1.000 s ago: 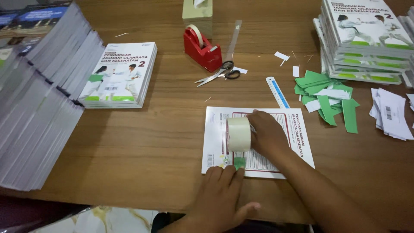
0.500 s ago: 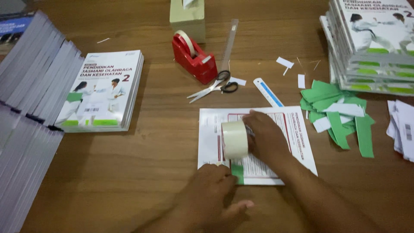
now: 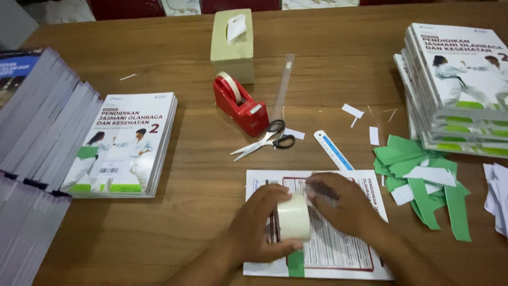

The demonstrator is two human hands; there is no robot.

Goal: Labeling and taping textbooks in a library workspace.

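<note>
Wooden table (image 3: 211, 222): left hand (image 3: 259, 225) fingers grip tape roll (image 3: 293, 217) (upright); right hand (image 3: 346, 204) lies flat, released, on printed sheet (image 3: 338, 249)

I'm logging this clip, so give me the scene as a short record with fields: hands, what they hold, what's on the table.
left hand: grips the tape roll, upright on the sheet
right hand: flat on the sheet
green strip: on the sheet below the roll
behind: scissors, red dispenser, ruler
right: green scraps, book stack
left: book
surface: wooden table
</note>
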